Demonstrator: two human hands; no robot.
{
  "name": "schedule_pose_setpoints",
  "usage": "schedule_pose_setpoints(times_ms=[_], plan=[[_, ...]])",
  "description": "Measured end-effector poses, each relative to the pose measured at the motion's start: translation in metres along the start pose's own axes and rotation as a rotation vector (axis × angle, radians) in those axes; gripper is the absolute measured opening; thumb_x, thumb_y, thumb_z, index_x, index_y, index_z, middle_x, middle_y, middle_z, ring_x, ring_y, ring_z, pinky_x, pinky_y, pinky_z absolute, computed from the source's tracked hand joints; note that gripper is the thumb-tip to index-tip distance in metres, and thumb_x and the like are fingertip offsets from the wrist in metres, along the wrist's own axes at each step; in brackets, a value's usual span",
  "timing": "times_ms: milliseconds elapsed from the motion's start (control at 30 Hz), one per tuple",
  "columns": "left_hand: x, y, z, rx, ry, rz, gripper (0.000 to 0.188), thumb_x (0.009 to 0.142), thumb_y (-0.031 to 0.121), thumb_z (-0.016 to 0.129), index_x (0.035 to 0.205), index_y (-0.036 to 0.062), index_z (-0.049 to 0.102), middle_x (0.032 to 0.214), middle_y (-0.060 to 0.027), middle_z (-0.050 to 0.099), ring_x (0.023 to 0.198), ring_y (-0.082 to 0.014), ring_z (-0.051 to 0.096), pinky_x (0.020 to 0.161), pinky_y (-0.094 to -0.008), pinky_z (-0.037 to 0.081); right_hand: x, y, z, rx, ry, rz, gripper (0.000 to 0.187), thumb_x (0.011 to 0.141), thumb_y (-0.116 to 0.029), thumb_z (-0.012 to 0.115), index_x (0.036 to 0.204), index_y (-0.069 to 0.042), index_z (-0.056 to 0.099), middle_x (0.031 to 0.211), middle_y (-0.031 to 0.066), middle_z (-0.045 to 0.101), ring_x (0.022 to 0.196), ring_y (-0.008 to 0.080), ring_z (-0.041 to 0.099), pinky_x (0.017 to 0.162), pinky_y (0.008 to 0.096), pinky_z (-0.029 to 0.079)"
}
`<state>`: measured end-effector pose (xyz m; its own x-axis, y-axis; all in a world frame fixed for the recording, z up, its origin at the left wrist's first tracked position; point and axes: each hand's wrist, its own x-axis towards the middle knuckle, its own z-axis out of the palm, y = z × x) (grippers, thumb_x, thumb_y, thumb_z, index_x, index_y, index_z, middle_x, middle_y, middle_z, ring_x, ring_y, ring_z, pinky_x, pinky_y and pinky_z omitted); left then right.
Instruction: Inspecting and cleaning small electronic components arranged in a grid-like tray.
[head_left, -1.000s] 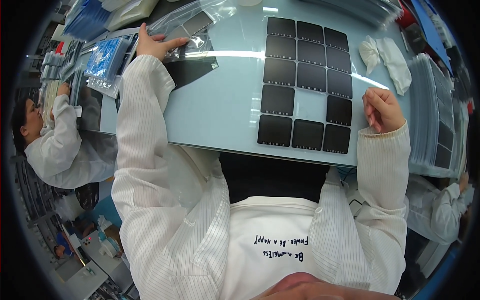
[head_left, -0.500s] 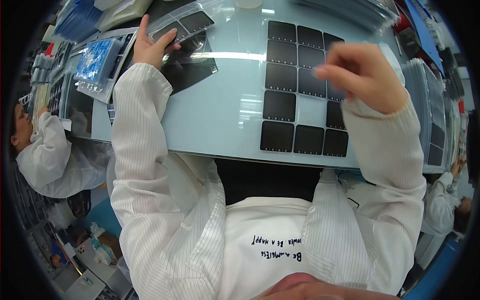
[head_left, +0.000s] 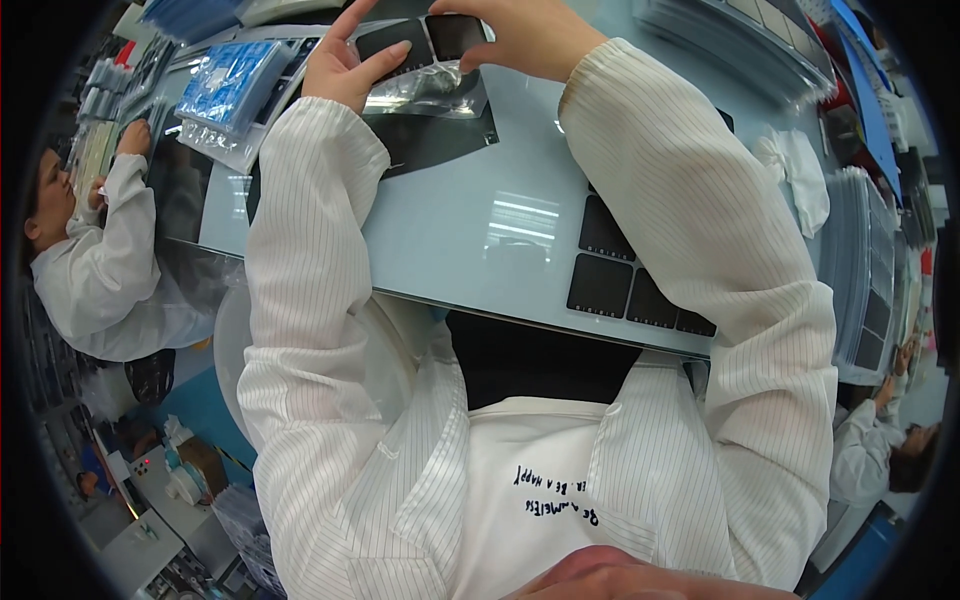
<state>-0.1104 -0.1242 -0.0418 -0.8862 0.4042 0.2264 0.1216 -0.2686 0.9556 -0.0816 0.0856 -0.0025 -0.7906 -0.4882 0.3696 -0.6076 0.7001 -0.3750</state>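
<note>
At the far left of the tabletop, my left hand (head_left: 348, 68) grips a clear plastic sheet carrying dark rounded squares (head_left: 392, 48), its thumb lying on one square. My right hand (head_left: 528, 38) reaches across to the same sheet, thumb and fingers closed on the edge of a dark square (head_left: 455, 38) at its right end. Whether that square is still stuck to the sheet I cannot tell. Below them lies a dark film sheet (head_left: 425, 142). More loose dark squares (head_left: 601, 284) lie in rows to the right, mostly covered by my right sleeve.
A blue-and-clear plastic-wrapped pack (head_left: 232, 85) lies left of my hands. Crumpled white material (head_left: 795, 175) and a stack of clear-sleeved dark panels (head_left: 862, 270) stand at the right. More plastic-covered sheets (head_left: 745, 40) lie at the far right. A co-worker (head_left: 95, 250) sits at the left.
My right hand has moved from above the rows of squares to the sheet at the left and closed on a square. My left hand keeps its hold. The view has shifted slightly.
</note>
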Motion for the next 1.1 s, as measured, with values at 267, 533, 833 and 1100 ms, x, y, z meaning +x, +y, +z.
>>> schedule_pose_setpoints(times_ms=[267,533,833,1100], plan=[[0.0,0.004,0.0,-0.218,-0.023,-0.069,0.077,0.078,-0.015,0.059,0.144,0.0105,0.029,0.105,-0.0143,0.062,0.09,-0.0219,0.064,0.081,-0.0329,0.053,0.009,-0.002,-0.001,0.007,-0.037,-0.03,0.041,0.063,-0.012,0.074,0.1,-0.002,0.059,0.096,0.0155,0.057,0.093,0.0343,0.056,0.079,0.0398,0.046],[-0.003,0.017,0.01,-0.089,-0.07,-0.055,0.076,0.078,-0.011,0.062,0.144,0.0113,0.031,0.1,-0.0107,0.065,0.087,-0.0178,0.065,0.078,-0.0301,0.052,0.0,0.006,0.0,0.415,-0.003,0.061,0.045,0.061,-0.015,0.077,0.099,0.002,0.06,0.084,0.0132,0.064,0.079,0.0235,0.062,0.076,0.0315,0.049],[0.028,-0.019,-0.02,-0.354,-0.475,0.163,0.077,0.079,-0.01,0.062,0.145,0.0119,0.03,0.101,-0.008,0.064,0.087,-0.0142,0.063,0.079,-0.027,0.051,0.001,0.005,0.001,0.962,-0.008,0.314,0.043,0.066,-0.014,0.08,0.102,0.004,0.063,0.09,0.0079,0.066,0.083,0.0132,0.062,0.08,0.0257,0.049],[0.007,0.007,-0.012,-0.013,-0.165,-0.087,0.079,0.077,-0.014,0.061,0.145,0.0123,0.029,0.109,-0.0063,0.06,0.092,-0.0128,0.061,0.082,-0.0262,0.05,-0.023,0.002,-0.003,1.057,0.198,0.316,0.032,0.069,-0.007,0.078,0.097,0.001,0.065,0.086,0.0038,0.065,0.08,0.0104,0.062,0.076,0.023,0.05]])
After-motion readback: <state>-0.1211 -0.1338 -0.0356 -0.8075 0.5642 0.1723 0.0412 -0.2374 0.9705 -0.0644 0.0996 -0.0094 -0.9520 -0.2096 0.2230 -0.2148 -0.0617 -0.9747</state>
